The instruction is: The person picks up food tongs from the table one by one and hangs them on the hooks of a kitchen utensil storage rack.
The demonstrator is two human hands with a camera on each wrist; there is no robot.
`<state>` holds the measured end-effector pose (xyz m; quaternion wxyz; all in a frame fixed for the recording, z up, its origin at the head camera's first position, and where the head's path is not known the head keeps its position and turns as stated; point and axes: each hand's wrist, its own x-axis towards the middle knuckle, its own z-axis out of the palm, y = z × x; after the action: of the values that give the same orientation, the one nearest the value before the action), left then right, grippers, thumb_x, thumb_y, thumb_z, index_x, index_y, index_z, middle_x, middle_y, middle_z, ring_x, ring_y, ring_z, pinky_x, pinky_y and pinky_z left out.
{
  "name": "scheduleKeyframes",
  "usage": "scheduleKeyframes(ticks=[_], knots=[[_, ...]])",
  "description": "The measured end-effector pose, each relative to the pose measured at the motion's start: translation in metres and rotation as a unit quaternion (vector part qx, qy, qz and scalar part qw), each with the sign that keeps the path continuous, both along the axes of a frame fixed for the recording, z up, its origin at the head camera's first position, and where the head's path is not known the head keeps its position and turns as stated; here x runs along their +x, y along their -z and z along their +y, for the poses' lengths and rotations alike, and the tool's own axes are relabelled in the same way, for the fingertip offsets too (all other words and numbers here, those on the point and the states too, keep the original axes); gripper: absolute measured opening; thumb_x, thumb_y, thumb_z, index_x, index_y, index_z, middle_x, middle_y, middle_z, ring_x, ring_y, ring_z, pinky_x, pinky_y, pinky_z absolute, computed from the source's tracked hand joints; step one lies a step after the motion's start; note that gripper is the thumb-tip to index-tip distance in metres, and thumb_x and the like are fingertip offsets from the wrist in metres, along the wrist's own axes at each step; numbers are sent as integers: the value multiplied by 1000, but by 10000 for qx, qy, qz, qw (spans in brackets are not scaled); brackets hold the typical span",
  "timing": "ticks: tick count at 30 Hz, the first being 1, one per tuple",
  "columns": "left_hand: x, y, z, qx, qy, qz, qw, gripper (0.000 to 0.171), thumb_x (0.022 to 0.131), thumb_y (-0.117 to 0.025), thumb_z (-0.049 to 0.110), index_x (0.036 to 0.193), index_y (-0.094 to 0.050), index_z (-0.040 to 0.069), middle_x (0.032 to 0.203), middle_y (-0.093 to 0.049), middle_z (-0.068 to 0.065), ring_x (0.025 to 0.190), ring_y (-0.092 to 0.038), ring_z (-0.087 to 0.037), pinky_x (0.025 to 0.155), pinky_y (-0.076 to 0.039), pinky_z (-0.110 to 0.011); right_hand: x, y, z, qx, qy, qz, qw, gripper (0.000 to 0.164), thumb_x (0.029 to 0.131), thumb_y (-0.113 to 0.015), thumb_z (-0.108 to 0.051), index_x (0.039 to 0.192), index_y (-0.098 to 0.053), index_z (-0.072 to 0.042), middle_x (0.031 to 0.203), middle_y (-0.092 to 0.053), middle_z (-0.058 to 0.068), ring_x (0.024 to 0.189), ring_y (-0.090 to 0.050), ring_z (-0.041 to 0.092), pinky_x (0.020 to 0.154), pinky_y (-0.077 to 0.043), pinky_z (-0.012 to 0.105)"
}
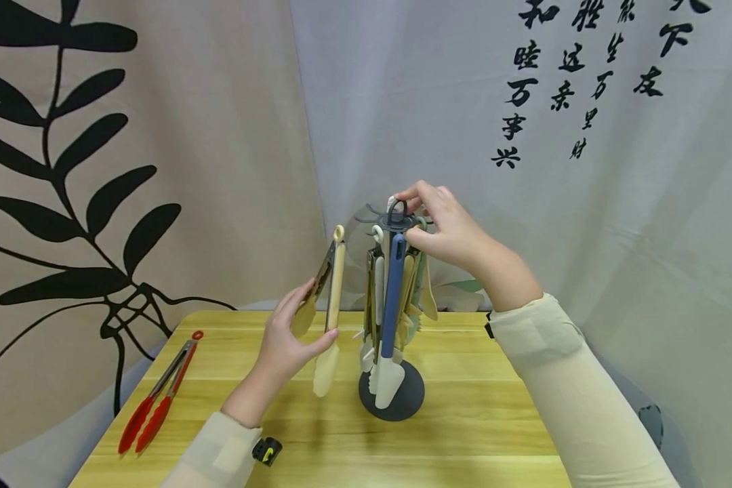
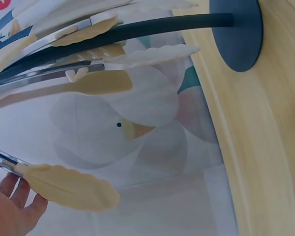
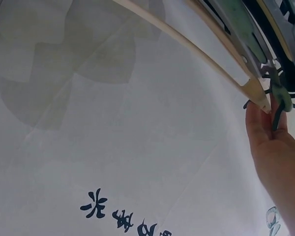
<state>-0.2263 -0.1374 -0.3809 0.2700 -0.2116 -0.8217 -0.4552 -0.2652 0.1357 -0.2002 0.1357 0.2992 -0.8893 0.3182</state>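
Note:
My left hand [image 1: 283, 346] grips a pair of pale yellow tongs [image 1: 337, 285] between thumb and fingers. The tongs hang upright, loop end on top, left of a dark rotating utensil stand [image 1: 411, 393] and apart from it. In the left wrist view the fingers [image 2: 20, 194] touch the tongs just above one yellow head [image 2: 71, 187]. At the stand's top, my right hand [image 1: 448, 227] holds the hook ring with curled fingers and thumb. A spatula with a blue handle [image 1: 393, 291] hangs in front among several other utensils. The right wrist view shows fingers [image 3: 258, 128] beside the hooks.
Red-tipped tongs [image 1: 173, 379] lie on the wooden table [image 1: 476, 434] at the left. A light curtain [image 1: 232, 135] with dark printed leaves and writing hangs right behind the table's back edge.

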Motion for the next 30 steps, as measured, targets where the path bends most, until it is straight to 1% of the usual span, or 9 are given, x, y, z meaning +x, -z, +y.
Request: scheduleKeyframes(ticks=[3, 9, 15, 19, 21, 23, 26, 30], knots=[[0, -2, 2, 6, 59, 33, 10000, 88, 70, -82, 26, 146, -37, 22, 142, -45, 0, 127, -45, -22, 106, -36, -47, -1, 0, 0, -33, -42, 10, 10000, 48, 77, -52, -12, 125, -49, -15, 114, -54, 5, 116, -39, 22, 102, -37, 44], [-1, -7, 3, 113, 119, -91, 9998, 87, 72, -81, 25, 146, -36, 22, 143, -44, -1, 127, -44, -23, 107, -34, -50, -1, 2, 2, -105, -118, -72, 9998, 52, 77, -52, -11, 128, -49, -18, 116, -55, 4, 117, -40, 21, 104, -36, 44], [0, -8, 4, 153, 145, -129, 9997, 87, 72, -81, 25, 146, -36, 22, 143, -44, -1, 127, -44, -23, 108, -33, -50, 0, 2, 4, -54, -335, 30, 9994, 54, 78, -53, -12, 131, -50, -20, 117, -57, 3, 116, -42, 21, 101, -37, 43], [0, -7, 4, 151, 166, -144, 9996, 87, 72, -81, 25, 146, -36, 24, 143, -44, 0, 127, -44, -22, 108, -33, -49, 0, 1, 5, -1, -421, 103, 9991, 47, 86, -58, -20, 132, -50, -19, 119, -57, 4, 116, -42, 21, 101, -38, 43], [0, -7, 4, 158, 182, -137, 9996, 86, 72, -81, 25, 146, -36, 24, 143, -44, 0, 127, -44, -22, 108, -34, -50, 0, 1, 6, 36, -441, 116, 9990, 46, 89, -61, -24, 133, -50, -19, 120, -56, 6, 117, -42, 22, 101, -38, 44], [0, -6, 4, 159, 188, -128, 9996, 86, 72, -81, 25, 146, -36, 23, 143, -44, 0, 127, -45, -22, 107, -34, -50, -1, 2, 7, 45, -454, 93, 9989, 47, 89, -63, -27, 134, -49, -19, 121, -55, 6, 118, -42, 23, 101, -38, 45], [-1, -6, 4, 183, 192, -120, 9996, 86, 72, -81, 24, 145, -37, 23, 142, -45, 0, 126, -45, -22, 107, -34, -49, 0, 2, 8, 52, -438, 87, 9990, 48, 90, -63, -27, 135, -48, -20, 122, -55, 7, 119, -42, 24, 102, -38, 46], [-1, -8, 5, 170, 167, -194, 9995, 87, 71, -82, 22, 145, -37, 22, 143, -44, -1, 127, -44, -22, 108, -34, -48, 0, 3, 9, 28, -428, 148, 9990, 48, 89, -65, -28, 134, -50, -20, 120, -56, 4, 119, -42, 22, 101, -39, 42]])
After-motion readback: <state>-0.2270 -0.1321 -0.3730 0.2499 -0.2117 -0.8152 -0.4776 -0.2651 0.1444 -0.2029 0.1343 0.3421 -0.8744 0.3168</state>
